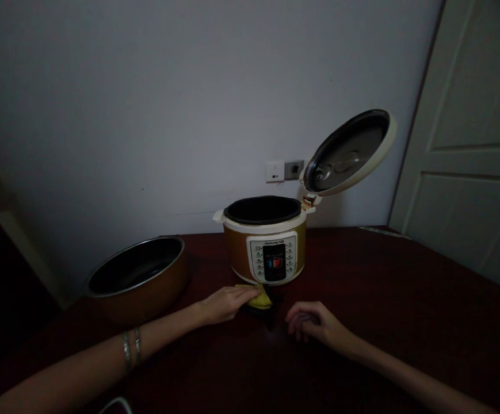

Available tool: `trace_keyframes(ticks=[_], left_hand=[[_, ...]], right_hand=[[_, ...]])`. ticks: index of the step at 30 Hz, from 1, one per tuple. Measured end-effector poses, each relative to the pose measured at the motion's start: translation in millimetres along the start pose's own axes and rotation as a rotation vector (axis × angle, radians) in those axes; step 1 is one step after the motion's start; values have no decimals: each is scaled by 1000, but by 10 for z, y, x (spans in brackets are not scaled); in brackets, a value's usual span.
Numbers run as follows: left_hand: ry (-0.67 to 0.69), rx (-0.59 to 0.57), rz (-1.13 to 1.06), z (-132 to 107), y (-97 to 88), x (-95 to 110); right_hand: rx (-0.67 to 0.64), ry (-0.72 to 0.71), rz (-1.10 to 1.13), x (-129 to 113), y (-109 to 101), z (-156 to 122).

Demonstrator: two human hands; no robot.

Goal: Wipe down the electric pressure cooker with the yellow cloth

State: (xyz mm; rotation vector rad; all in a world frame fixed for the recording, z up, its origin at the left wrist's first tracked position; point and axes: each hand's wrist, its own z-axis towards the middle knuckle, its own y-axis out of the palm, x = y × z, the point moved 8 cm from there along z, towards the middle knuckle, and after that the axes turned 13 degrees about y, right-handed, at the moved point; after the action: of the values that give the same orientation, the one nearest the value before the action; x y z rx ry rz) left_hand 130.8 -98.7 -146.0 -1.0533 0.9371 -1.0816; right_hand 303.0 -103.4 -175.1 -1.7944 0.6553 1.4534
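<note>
My left hand (224, 305) presses a folded yellow cloth (260, 298) on the dark table, just in front of the electric pressure cooker (237, 253). Its fingers are held together over the cloth, and a dark patch shows beneath it that I cannot make out. The cooker stands upright with its lid (348, 155) raised on the right-hand hinge; its inside looks black. To the right of the cloth, my right hand (314, 323) hovers over or rests lightly on the table, fingers loosely curled and apart from the thumb, with nothing visible in it.
A wide brown pot (146, 290) with a dark inside stands left of the cooker, close to my left forearm. Wall sockets (274, 171) sit behind the cooker. A pale door (469, 161) is at the right. A pale curved rim (118, 404) shows at the bottom edge.
</note>
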Motion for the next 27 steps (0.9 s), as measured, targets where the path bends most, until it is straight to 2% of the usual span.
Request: trace_keyframes(ticks=[1, 4, 6, 9, 12, 15, 17, 19, 21, 22, 25, 26, 27], left_hand=[[8, -23, -2, 62, -7, 14], [57, -68, -9, 264, -35, 95], [111, -64, -30, 407, -94, 190], [145, 18, -130, 610, -248, 319], [47, 121, -263, 756, -338, 316], [-49, 205, -275, 825, -361, 264], [15, 231, -204, 861, -409, 303], [176, 248, -88, 869, -521, 392], [306, 306, 53, 805, -710, 417], [324, 357, 123, 744, -831, 377], [237, 516, 306, 477, -1196, 96], [149, 552, 331, 374, -1293, -55], [28, 615, 353, 246, -1399, -224]], right_hand=[[59, -27, -45, -46, -45, -20], [353, -202, -296, -334, -232, -156], [477, -281, -511, -519, -255, -236], [471, -208, -833, -582, -140, -211], [508, -142, -1064, -580, -17, -199], [575, -123, -1144, -612, 56, -237], [582, -65, -1160, -605, 33, -248], [587, 9, -1144, -581, -87, -248], [604, 78, -1061, -546, -316, -237], [610, 112, -979, -515, -463, -224], [582, 226, -537, -339, -945, -141], [571, 290, -380, -246, -1097, -107], [578, 314, -322, -200, -1230, -76]])
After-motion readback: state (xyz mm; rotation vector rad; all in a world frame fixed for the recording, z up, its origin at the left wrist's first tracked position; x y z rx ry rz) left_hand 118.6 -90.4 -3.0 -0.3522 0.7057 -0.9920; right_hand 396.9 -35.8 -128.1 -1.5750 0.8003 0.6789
